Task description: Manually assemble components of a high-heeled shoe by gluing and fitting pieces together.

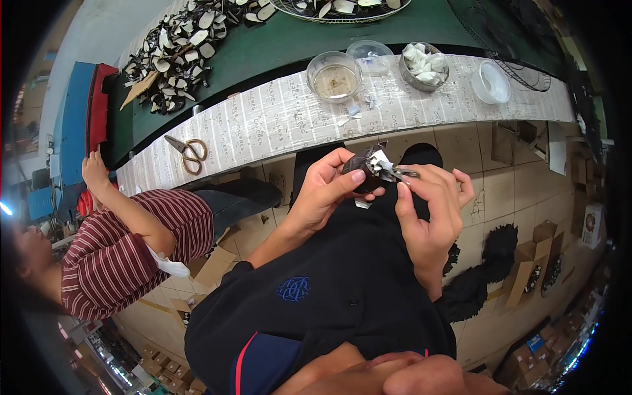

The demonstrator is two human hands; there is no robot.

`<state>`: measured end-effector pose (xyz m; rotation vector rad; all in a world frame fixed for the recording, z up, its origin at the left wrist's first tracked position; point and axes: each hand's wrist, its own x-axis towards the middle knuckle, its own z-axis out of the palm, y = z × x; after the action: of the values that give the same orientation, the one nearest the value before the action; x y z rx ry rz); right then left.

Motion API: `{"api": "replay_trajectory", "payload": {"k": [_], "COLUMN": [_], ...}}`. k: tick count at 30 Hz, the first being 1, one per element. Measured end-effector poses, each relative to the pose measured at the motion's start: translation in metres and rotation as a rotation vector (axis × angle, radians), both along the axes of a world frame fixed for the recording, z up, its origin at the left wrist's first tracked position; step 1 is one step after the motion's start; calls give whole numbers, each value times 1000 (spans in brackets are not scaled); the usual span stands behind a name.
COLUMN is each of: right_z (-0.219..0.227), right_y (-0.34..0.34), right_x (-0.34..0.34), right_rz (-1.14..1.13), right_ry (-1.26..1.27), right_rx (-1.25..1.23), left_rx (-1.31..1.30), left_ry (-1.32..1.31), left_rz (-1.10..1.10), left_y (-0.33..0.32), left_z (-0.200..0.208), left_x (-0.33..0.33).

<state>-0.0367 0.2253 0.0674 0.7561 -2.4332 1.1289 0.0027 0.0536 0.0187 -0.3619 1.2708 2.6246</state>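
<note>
Over my lap, my left hand (322,191) is closed around a small dark, textured piece (357,172) with white scraps sticking out of one end. Its exact kind does not show. My right hand (431,207) pinches a small dark metal tool (407,173), its tip against the white scraps. Fingers partly hide the tool, so I cannot tell its kind. A little white tab (362,203) shows below the dark piece.
Scissors (191,157) lie on the paper-covered bench edge (263,118). Beyond are a see-through tub (334,82), a metal bowl (406,74) of white wads and a whitish tub (490,83). Black-and-white pieces (178,56) are heaped far left. A person in stripes (131,243) works at left.
</note>
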Motion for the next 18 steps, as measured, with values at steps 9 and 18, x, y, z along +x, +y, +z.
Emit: {"api": "replay_trajectory", "payload": {"k": [9, 18], "right_z": [-4, -6], "right_y": [-3, 3], "right_x": [0, -3], "right_rz": [27, -82], "right_ry": [4, 78], "right_rx": [-6, 91], "left_rx": [13, 69], "left_ry": [-12, -19], "left_rz": [6, 16], "left_y": [0, 0], "left_z": [0, -3], "left_x": [-2, -2]}}
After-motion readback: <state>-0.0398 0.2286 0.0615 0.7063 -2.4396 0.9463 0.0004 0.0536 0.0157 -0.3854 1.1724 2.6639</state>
